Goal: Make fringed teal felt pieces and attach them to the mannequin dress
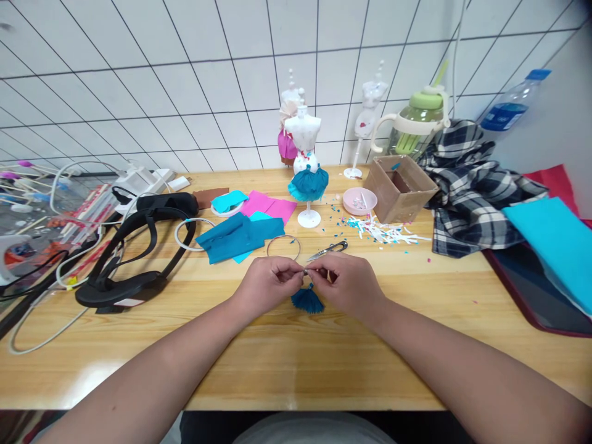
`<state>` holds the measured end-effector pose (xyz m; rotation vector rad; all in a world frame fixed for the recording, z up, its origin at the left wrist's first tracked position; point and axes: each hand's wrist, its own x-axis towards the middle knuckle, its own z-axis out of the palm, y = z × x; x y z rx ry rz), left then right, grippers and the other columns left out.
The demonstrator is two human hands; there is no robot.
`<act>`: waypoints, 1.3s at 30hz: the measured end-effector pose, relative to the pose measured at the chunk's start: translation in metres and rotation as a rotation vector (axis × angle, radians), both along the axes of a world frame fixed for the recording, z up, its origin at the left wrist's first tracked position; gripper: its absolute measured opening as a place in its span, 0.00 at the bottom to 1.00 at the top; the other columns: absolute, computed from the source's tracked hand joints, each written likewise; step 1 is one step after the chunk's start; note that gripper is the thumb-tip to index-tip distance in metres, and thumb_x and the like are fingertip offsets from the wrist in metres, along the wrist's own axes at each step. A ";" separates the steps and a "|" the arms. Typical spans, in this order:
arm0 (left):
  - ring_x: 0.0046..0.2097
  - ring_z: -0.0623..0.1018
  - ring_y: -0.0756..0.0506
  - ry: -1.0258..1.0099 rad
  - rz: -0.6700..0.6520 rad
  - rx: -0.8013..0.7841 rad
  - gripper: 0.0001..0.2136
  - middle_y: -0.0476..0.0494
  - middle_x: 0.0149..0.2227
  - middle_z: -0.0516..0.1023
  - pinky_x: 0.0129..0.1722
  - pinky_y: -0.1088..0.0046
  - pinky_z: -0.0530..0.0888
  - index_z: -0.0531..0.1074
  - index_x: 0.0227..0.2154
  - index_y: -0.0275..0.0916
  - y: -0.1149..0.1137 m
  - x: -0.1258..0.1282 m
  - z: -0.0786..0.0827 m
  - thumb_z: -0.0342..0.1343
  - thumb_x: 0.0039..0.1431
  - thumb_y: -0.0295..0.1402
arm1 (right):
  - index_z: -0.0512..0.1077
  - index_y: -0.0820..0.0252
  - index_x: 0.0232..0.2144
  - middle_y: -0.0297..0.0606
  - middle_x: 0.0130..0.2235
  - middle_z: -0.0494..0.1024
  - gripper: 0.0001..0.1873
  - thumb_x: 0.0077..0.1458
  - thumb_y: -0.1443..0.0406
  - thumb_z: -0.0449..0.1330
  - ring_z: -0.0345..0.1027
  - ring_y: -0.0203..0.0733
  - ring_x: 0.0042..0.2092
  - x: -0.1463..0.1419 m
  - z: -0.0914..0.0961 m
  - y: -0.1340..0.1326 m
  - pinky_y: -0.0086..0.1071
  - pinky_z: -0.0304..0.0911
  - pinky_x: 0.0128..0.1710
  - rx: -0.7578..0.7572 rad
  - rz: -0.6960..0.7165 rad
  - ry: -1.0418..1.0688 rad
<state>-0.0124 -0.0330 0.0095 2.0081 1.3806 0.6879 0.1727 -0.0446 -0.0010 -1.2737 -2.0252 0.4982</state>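
Note:
My left hand (272,280) and my right hand (346,282) meet over the table, fingertips pinched together. Between them is a small, thin, dark thing, too tiny to name. Right below the fingertips is a fan-shaped, pleated piece of teal crepe paper (308,300), its narrow gathered end reaching up towards the right fingers. Whether the fingers grip that end cannot be seen. Just beyond the hands lie thread snips (328,250) and a thin wire ring (283,246). Behind them stands a small white dress form (303,132) wearing a teal ruffled skirt (309,183).
Teal paper sheets (240,236) and a pink sheet (268,206) lie left of centre. A black headset strap (134,287) is further left. Rightward are paper scraps (382,229), a pink bowl (359,201), a cardboard box (401,188), a plaid cloth (472,179) and a drink bottle (419,120).

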 end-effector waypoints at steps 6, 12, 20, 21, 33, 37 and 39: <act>0.24 0.75 0.52 -0.036 -0.056 0.057 0.09 0.48 0.23 0.80 0.23 0.81 0.68 0.80 0.28 0.37 0.000 0.001 -0.001 0.54 0.49 0.29 | 0.75 0.57 0.27 0.30 0.24 0.74 0.03 0.48 0.67 0.60 0.64 0.33 0.26 -0.002 0.000 0.003 0.26 0.53 0.26 -0.093 -0.010 0.048; 0.28 0.80 0.50 -0.131 -0.089 0.005 0.08 0.46 0.28 0.82 0.28 0.80 0.74 0.80 0.30 0.36 0.000 0.000 0.000 0.55 0.51 0.28 | 0.70 0.59 0.25 0.28 0.21 0.69 0.03 0.47 0.67 0.57 0.59 0.31 0.22 0.003 -0.008 0.018 0.25 0.52 0.22 -0.306 -0.053 0.263; 0.32 0.81 0.49 -0.170 -0.125 0.002 0.08 0.45 0.31 0.83 0.32 0.80 0.76 0.80 0.31 0.37 0.000 -0.001 -0.001 0.55 0.54 0.29 | 0.71 0.58 0.27 0.28 0.21 0.68 0.05 0.48 0.64 0.57 0.59 0.32 0.22 0.030 -0.009 0.042 0.26 0.54 0.24 -0.240 -0.238 0.245; 0.32 0.81 0.49 -0.164 -0.126 0.007 0.08 0.45 0.31 0.83 0.32 0.79 0.76 0.80 0.31 0.37 0.001 -0.001 -0.001 0.56 0.54 0.29 | 0.71 0.58 0.27 0.28 0.21 0.69 0.05 0.48 0.63 0.57 0.60 0.33 0.23 0.036 -0.008 0.045 0.26 0.54 0.24 -0.212 -0.277 0.213; 0.33 0.81 0.48 -0.141 -0.069 0.039 0.08 0.44 0.32 0.83 0.33 0.76 0.78 0.80 0.34 0.39 0.002 -0.006 -0.004 0.56 0.54 0.31 | 0.77 0.51 0.44 0.37 0.36 0.81 0.18 0.57 0.61 0.51 0.72 0.45 0.36 0.072 -0.007 0.065 0.33 0.57 0.31 -0.088 -0.543 -0.165; 0.33 0.81 0.48 -0.118 -0.034 0.063 0.09 0.45 0.32 0.83 0.33 0.76 0.77 0.80 0.34 0.39 0.003 -0.004 -0.001 0.56 0.54 0.31 | 0.79 0.51 0.38 0.35 0.30 0.80 0.15 0.55 0.59 0.54 0.70 0.42 0.30 0.068 -0.009 0.063 0.31 0.56 0.28 -0.092 -0.539 -0.123; 0.32 0.81 0.48 -0.121 -0.037 0.058 0.08 0.45 0.31 0.83 0.32 0.77 0.77 0.80 0.33 0.39 0.003 -0.004 0.000 0.55 0.54 0.31 | 0.79 0.53 0.37 0.35 0.29 0.79 0.15 0.54 0.59 0.54 0.68 0.40 0.28 0.068 -0.009 0.063 0.31 0.56 0.28 -0.080 -0.520 -0.056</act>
